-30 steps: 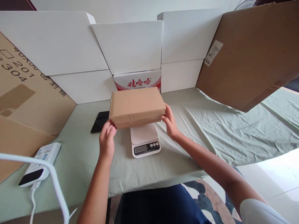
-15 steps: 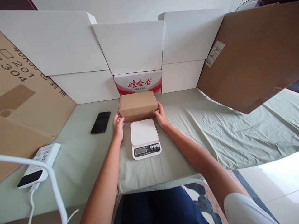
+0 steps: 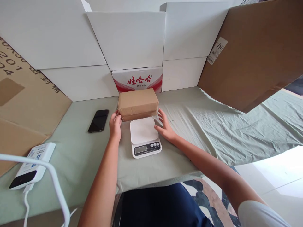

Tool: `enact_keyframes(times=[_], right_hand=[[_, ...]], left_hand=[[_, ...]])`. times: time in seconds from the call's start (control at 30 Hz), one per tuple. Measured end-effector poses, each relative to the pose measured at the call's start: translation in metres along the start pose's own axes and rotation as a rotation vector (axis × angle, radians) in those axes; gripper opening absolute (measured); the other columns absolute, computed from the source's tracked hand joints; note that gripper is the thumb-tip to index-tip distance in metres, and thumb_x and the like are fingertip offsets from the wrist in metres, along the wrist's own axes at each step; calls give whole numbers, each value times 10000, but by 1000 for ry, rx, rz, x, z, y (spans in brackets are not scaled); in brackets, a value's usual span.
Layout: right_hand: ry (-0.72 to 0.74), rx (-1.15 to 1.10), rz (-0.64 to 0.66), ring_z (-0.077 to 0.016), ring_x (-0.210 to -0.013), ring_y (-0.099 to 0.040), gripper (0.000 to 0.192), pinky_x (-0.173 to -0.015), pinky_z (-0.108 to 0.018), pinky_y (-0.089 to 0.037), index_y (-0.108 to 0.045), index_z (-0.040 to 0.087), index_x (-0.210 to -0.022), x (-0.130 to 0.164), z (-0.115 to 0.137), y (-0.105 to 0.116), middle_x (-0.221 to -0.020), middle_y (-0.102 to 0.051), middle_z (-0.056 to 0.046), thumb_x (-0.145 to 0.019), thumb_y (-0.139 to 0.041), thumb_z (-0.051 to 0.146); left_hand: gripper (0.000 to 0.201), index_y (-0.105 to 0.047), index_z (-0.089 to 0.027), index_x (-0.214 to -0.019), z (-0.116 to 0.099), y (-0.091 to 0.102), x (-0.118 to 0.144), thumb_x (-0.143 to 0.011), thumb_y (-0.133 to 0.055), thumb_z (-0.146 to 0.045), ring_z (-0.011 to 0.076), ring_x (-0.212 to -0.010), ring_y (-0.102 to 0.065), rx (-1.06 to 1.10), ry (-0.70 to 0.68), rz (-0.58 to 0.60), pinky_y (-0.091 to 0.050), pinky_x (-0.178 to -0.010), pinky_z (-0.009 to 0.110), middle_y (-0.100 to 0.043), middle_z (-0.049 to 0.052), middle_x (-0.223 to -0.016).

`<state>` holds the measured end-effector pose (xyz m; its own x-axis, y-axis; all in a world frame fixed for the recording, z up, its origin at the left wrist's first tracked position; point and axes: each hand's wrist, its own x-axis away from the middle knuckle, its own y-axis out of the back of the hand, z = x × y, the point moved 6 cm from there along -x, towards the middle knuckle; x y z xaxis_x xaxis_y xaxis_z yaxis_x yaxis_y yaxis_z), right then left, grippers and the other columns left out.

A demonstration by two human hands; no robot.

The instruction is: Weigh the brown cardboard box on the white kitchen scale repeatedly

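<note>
A small brown cardboard box (image 3: 138, 101) rests on the green cloth behind a white digital kitchen scale (image 3: 145, 135). My left hand (image 3: 115, 125) is at the box's front left corner, fingers loosely bent and partly apart; whether they still touch the cardboard I cannot tell. On the other side, my right hand (image 3: 166, 126) is open beside the box's right end, fingers spread. Its thumb reaches toward the right edge of the scale's platform. Nothing lies on the platform, and the display shows no readable digits.
A black smartphone (image 3: 98, 121) lies left of my left hand. Further left is a white device (image 3: 33, 165) with a cable. White boxes (image 3: 127, 41) and a red-printed carton (image 3: 139, 78) form a back wall. Large brown cardboard (image 3: 255, 53) stands right, more (image 3: 26, 104) left.
My right hand has let go of the cardboard box, drawn slightly back and spread its fingers. My left hand has loosened at the corner. The whole view has shifted a little.
</note>
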<state>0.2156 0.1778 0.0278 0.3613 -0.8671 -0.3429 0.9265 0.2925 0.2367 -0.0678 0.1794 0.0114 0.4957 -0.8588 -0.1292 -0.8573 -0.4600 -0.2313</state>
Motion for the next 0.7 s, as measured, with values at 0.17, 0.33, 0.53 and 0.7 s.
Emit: enact_keyframes(times=[0.17,0.33,0.53,0.7], right_hand=[[43,65,127,-354,-1595,-76,1027,-1278,-630,-142,-109,353,-1609,16,11,-12,-1697,-98,-68,-796,-729,446],[95,123,220,-378,-1602,-20,1073,-1280,-641,-112,-169,317,-1611,28,14,-16,-1710,-63,-87,-737,-788,378],[-57,-31,-28,-313,-1593,-161,900,-1283,-620,-172,-172,360,-1588,7,-4,7,-1710,-142,-41,-843,-670,441],[-111,-154,-116,-291,-1567,-255,827,-1289,-577,-204,-272,298,-1548,-51,-22,8,-1661,-316,-47,-819,-639,434]], left_hand=[[459,-643,-211,-1221,0,-1,2,-782,-647,-346,230,-1243,-631,-5,13,-4,-477,-1056,359,-700,97,-1249],[484,-640,-201,-1241,0,0,1,-783,-640,-358,213,-1181,-656,-25,19,-1,-493,-1018,334,-712,94,-1194],[423,-663,-220,-1169,-1,-6,0,-768,-644,-352,218,-1201,-642,-19,12,19,-480,-1039,344,-718,72,-1161],[313,-669,-214,-1022,-3,-9,2,-749,-637,-364,205,-1184,-629,-43,4,31,-458,-1050,335,-704,57,-1141]])
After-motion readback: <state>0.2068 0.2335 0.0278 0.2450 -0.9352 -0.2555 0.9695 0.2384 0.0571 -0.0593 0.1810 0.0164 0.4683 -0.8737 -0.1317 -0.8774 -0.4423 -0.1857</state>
